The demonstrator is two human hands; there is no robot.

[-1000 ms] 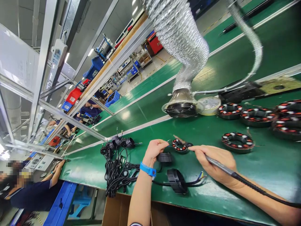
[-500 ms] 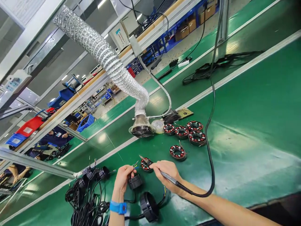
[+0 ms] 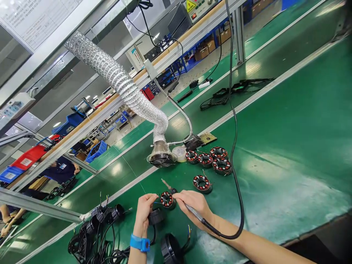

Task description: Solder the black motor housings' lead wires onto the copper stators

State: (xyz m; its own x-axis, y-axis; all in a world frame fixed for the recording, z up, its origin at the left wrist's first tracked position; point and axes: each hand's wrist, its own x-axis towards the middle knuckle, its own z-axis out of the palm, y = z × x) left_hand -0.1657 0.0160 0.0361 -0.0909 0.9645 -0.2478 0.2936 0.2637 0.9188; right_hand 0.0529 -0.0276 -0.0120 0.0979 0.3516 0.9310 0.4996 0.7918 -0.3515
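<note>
Two bare hands work over a green workbench [image 3: 277, 172]. A small red-and-white wound stator ring [image 3: 166, 200] lies between them, nearer the right hand [image 3: 194, 205], whose fingertips sit just beside it. That hand is closed around a soldering iron [image 3: 192, 212] in a pen grip, its long axis running from lower right to upper left, with the tip [image 3: 165, 182] pointing past the top of the ring. The left hand [image 3: 144, 211], in a blue wristband [image 3: 140, 243], is curled and appears to pinch a thin blue wire [image 3: 156, 202] running toward the ring. A black round housing [image 3: 156, 216] sits just below the ring, and more stator rings [image 3: 201, 183] lie beyond.
</note>
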